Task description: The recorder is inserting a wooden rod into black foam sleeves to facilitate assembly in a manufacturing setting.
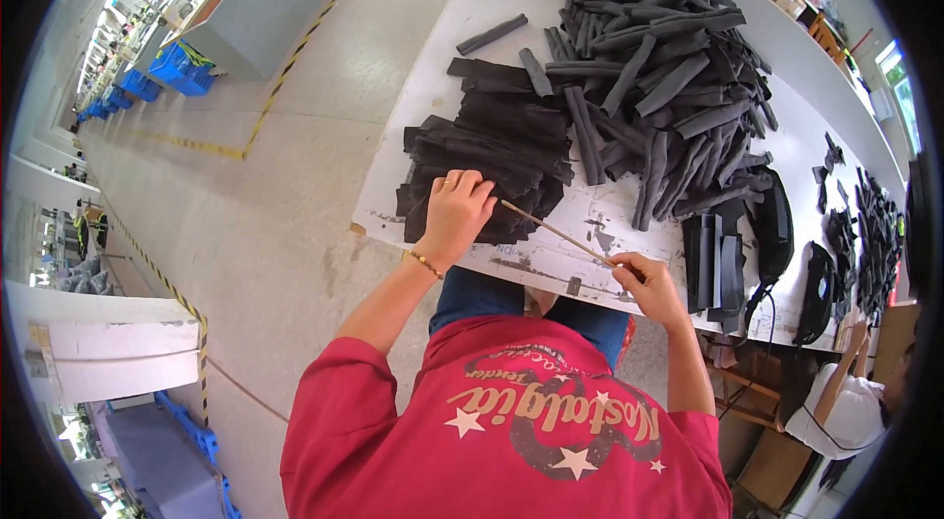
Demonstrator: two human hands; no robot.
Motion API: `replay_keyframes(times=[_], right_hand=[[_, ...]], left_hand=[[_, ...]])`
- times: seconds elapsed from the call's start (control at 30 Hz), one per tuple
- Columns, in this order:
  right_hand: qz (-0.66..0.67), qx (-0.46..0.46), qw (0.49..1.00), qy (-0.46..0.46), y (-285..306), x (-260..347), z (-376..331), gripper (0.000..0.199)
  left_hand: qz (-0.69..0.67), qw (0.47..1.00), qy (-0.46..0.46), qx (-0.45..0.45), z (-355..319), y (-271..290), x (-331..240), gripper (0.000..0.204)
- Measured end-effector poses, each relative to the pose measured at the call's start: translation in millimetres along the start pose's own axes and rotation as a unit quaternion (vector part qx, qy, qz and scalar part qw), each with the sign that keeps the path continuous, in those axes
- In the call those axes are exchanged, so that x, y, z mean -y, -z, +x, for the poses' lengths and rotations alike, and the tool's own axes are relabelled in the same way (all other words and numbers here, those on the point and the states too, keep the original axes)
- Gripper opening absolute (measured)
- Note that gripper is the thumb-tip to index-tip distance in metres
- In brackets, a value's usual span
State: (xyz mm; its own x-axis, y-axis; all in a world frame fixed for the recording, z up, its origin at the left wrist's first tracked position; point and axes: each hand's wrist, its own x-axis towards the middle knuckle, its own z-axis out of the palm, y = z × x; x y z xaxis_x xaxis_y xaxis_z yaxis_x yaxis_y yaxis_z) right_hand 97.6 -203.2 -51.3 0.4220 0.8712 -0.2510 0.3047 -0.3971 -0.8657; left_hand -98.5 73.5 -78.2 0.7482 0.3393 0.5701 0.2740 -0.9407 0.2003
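Observation:
My left hand (459, 212) is over the near part of a stack of flat black fabric pieces (492, 131), its fingers bent together on the cloth at the stack's edge. Just right of those fingers lies the tip of a thin, light-brown stick (559, 230). My right hand (649, 287) pinches the stick's other end above the table's front edge. Beyond and to the right rises a large heap of dark grey fabric tubes (678, 57). One single tube (492, 33) lies apart, past the stack.
The white table (408, 91) has scuffed patches along its front edge. To the right lie flat dark strips (715, 268), black pouch-like items (775, 224) with a cord, and another dark pile (878, 234). A person in white (836, 416) works at far right. Blue crates (182, 69) stand across the aisle.

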Motion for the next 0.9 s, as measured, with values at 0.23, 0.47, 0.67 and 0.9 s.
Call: replay_keyframes(times=[0.23, 0.47, 0.67, 0.9], right_hand=[[0.023, -0.028, 0.999, -0.016, 10, 1, -6, 0.022], [0.011, -0.044, 0.999, 0.012, 34, 11, -11, 0.018], [-0.030, -0.022, 0.998, 0.048, 46, 34, -12, 0.018], [-0.106, -0.026, 0.989, 0.096, 42, 44, -8, 0.016]], left_hand=[[-0.047, 0.999, 0.009, 0.016, 7, 9, -2, 0.011], [-0.322, 0.925, 0.182, 0.083, 18, 53, -5, 0.006], [-0.416, 0.853, 0.282, 0.144, 19, 59, 10, 0.008], [-0.392, 0.876, 0.228, 0.164, 29, 63, -2, 0.008]])
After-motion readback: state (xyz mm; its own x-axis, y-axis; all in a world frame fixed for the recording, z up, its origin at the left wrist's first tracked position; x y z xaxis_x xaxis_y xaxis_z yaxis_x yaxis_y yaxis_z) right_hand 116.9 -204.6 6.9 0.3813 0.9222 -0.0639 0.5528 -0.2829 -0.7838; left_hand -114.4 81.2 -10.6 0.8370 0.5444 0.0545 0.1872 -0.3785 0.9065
